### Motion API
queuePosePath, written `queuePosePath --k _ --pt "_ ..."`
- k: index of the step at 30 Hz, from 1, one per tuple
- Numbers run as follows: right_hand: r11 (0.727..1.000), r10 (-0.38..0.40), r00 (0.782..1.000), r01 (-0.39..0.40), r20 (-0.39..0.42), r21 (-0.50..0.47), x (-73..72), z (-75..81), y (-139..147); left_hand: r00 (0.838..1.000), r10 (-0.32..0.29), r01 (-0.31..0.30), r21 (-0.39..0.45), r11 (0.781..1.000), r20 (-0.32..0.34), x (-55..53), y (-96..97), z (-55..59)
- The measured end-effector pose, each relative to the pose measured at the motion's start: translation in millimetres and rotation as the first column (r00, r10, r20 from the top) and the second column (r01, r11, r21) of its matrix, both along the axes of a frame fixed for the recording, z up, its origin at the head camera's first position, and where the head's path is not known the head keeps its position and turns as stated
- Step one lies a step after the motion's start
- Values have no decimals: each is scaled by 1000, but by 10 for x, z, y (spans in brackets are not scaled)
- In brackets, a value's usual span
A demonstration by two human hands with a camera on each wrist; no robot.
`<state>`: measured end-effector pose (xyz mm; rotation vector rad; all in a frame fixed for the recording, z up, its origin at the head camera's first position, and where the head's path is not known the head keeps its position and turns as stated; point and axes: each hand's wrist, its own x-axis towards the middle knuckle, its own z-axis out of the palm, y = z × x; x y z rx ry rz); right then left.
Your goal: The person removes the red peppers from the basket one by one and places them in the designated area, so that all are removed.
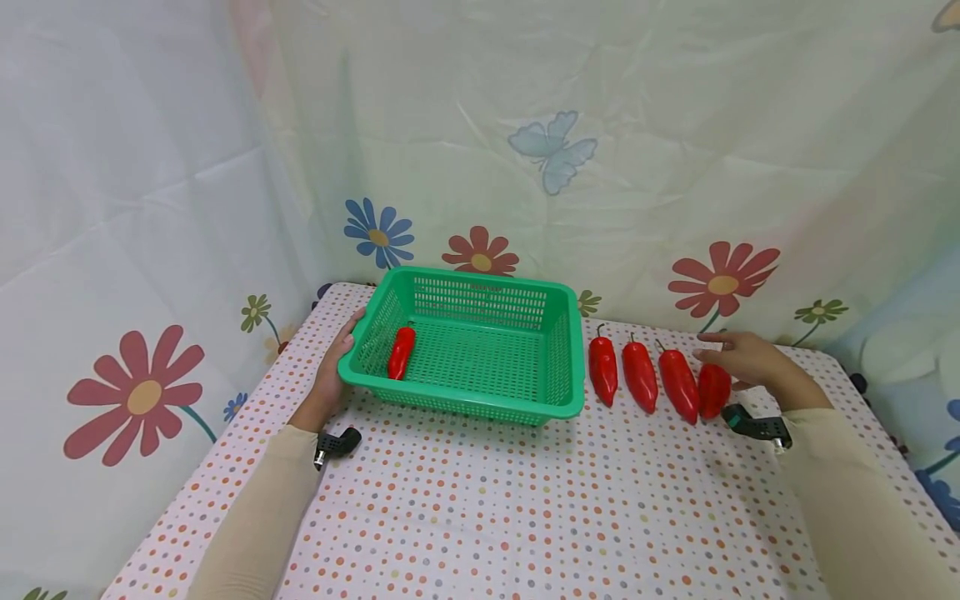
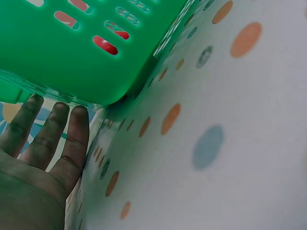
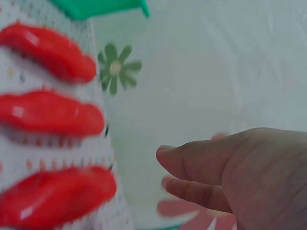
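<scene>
A green plastic basket stands on the spotted tablecloth with one red pepper lying inside near its left wall. My left hand is at the basket's left end, its straight fingers reaching up to the rim in the left wrist view. To the right of the basket, red peppers lie in a row. My right hand hovers by the rightmost pepper, partly covering its upper end. In the right wrist view its thumb and a finger stretch forward with nothing between them.
The other peppers in the row are the one nearest the basket, a middle one and a longer one beside the rightmost. A flowered curtain rises behind the table's back edge. Bare spotted tablecloth lies in front.
</scene>
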<state>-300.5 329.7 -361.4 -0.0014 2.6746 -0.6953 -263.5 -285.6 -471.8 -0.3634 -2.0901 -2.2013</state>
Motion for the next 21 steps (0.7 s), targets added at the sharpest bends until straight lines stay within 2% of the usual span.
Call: queuePosePath --k 5,10,16,21 --pt "991 121 984 -113 -129 67 60 192 -328 1000 -4 4 2 1000 -3 6 -11 9" --pt "983 179 961 -167 -211 74 88 351 -745 1000 -3 3 -4 1000 -2 13 -11 19" --pt "975 222 940 -221 -258 33 109 563 -1279 1000 2 -2 -25 1000 -7 20 15 36" --pt "954 275 928 -296 -253 -50 11 700 -1692 1000 6 -7 -38 999 -8 26 15 38"
